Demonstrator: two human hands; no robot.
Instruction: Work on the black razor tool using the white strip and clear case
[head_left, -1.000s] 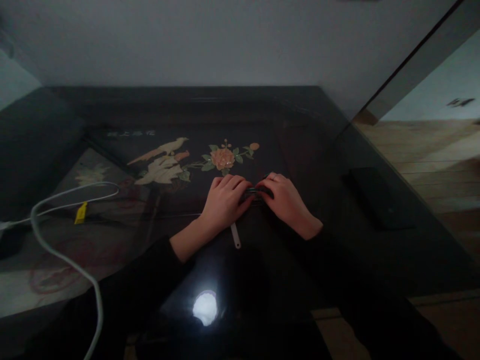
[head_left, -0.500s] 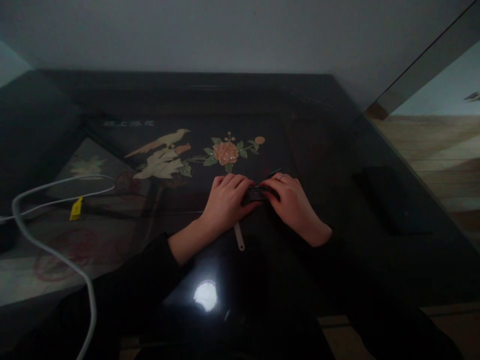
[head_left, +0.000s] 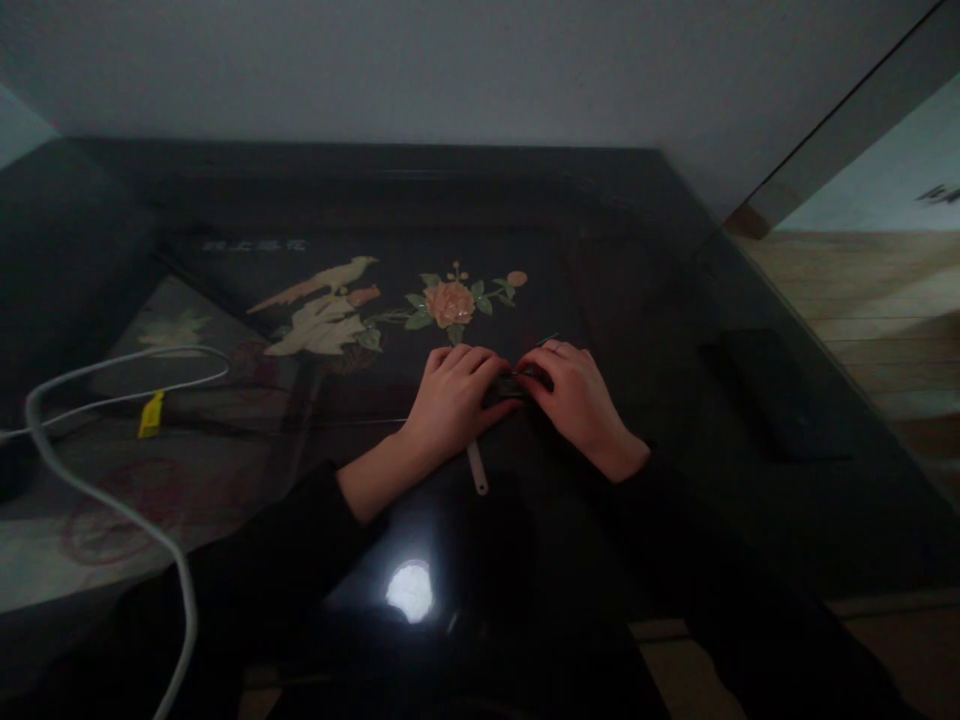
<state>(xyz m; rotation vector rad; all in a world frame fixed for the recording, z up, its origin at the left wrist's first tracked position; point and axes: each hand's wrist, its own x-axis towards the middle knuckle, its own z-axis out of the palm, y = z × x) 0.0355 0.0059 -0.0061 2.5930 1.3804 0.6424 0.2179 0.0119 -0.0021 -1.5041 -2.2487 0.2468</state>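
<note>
My left hand and my right hand meet near the middle of the dark glossy table. Between their fingertips is a small dark object, mostly covered, so its kind does not show. The left fingers curl over its left side, thumb below. The right thumb and fingers pinch its right end. A thin greenish edge pokes out beyond the right fingers; I cannot tell what it belongs to. Under the left hand lies a pale flat strip with a small hole at its lower end, its upper part hidden.
A white cable with a yellow tag loops along the left side. A dark flat rectangular object rests on the right. The tabletop carries a bird-and-flower picture and meets a grey wall at the back.
My right hand has shifted slightly left, its fingers now closer to the left hand's over the dark object. The greenish edge shows less. My left hand has barely moved.
</note>
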